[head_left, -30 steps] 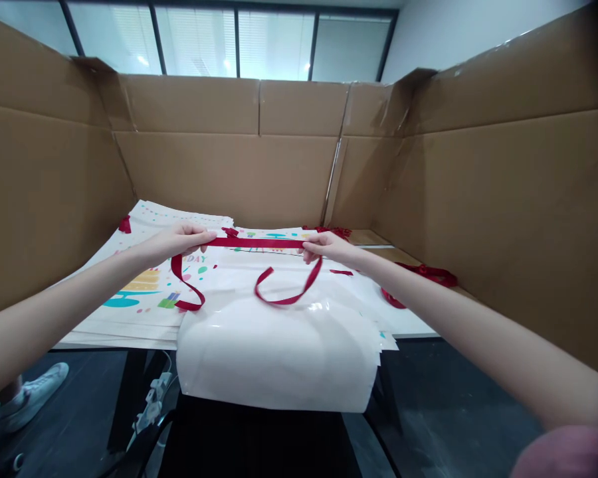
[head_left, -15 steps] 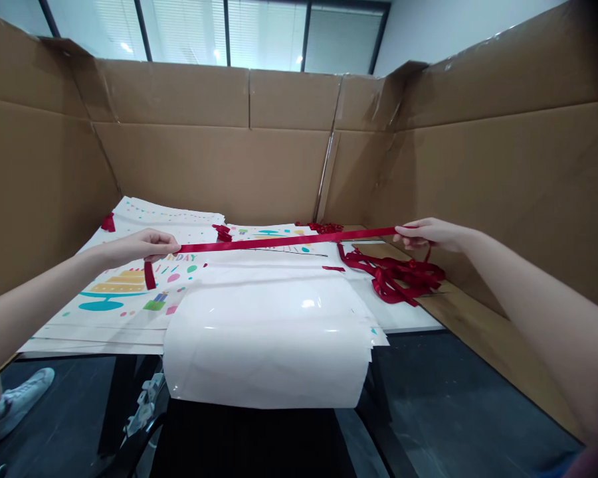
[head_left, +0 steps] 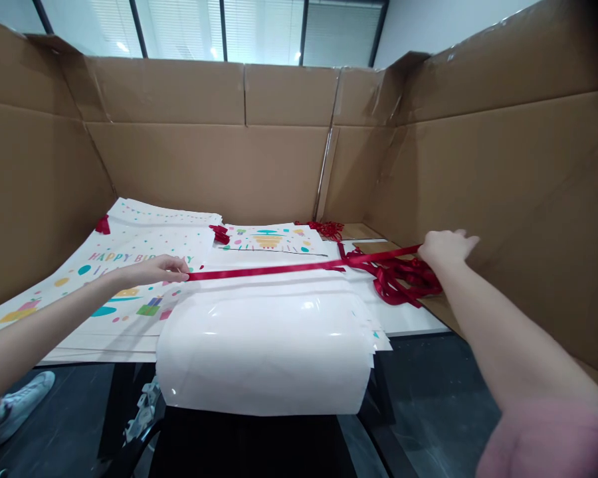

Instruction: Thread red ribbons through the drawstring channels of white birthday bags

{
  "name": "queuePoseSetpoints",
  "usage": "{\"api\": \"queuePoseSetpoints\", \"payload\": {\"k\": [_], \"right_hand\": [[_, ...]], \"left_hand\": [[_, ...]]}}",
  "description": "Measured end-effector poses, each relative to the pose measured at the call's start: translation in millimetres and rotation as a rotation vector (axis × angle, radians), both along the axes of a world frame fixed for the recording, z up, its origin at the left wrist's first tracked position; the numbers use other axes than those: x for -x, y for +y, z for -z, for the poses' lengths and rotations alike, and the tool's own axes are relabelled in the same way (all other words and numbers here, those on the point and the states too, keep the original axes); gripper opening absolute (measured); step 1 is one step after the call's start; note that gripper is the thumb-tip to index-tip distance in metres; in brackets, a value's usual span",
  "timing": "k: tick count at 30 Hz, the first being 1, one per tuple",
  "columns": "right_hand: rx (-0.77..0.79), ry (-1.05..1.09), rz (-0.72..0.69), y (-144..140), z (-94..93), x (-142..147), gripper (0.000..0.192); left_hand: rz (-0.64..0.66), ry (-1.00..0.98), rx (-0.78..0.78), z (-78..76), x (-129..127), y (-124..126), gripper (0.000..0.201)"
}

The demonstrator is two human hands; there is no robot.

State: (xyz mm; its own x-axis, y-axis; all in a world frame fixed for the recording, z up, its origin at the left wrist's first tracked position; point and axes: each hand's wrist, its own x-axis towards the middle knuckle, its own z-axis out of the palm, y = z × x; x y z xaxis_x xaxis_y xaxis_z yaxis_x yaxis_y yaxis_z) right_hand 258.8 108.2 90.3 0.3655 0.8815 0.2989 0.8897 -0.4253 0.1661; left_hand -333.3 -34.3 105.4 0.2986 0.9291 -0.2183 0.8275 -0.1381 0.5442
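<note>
A red ribbon (head_left: pixel 269 271) is stretched taut across the table, just above the white sheets. Its left end is pinched between the thumb and fingers of my left hand (head_left: pixel 167 269). At the other end my right hand (head_left: pixel 443 249) grips it, with a finger or two sticking out to the right. Below the right hand lies a loose heap of the same red ribbon (head_left: pixel 403 279). Between my hands, a stack of glossy white sheets (head_left: pixel 264 352) curls down over the table's front edge.
Printed birthday sheets (head_left: pixel 134 229) are piled on the left, with a smaller print (head_left: pixel 269 240) at the middle back. Small red ribbon bundles (head_left: pixel 220 234) lie around. Cardboard walls (head_left: pixel 204 159) enclose the table on three sides. A person's shoe (head_left: pixel 20 405) shows at lower left.
Both hands have moved lower, the right one also outward, so the taut ribbon is longer and nearer the sheets. The short tail below my left hand no longer shows.
</note>
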Motion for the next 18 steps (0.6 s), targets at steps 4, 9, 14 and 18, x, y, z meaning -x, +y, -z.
{"api": "queuePoseSetpoints", "payload": {"k": [4,9,14,18], "right_hand": [[-0.033,-0.008,-0.023,9.4,15.9,12.7,0.036],[-0.038,-0.035,-0.168,18.6,23.2,34.3,0.038],[0.088,0.167,-0.606,13.8,21.6,82.1,0.036],[0.311,0.366,-0.999,-11.7,29.5,134.5,0.046]], "left_hand": [[0.124,0.095,-0.016,12.7,-14.6,-7.7,0.029],[0.312,0.117,0.071,29.0,-38.5,-15.0,0.030],[0.325,0.152,0.042,34.5,-52.1,-12.8,0.029],[0.348,0.149,0.031,33.9,-62.2,-11.4,0.027]]}}
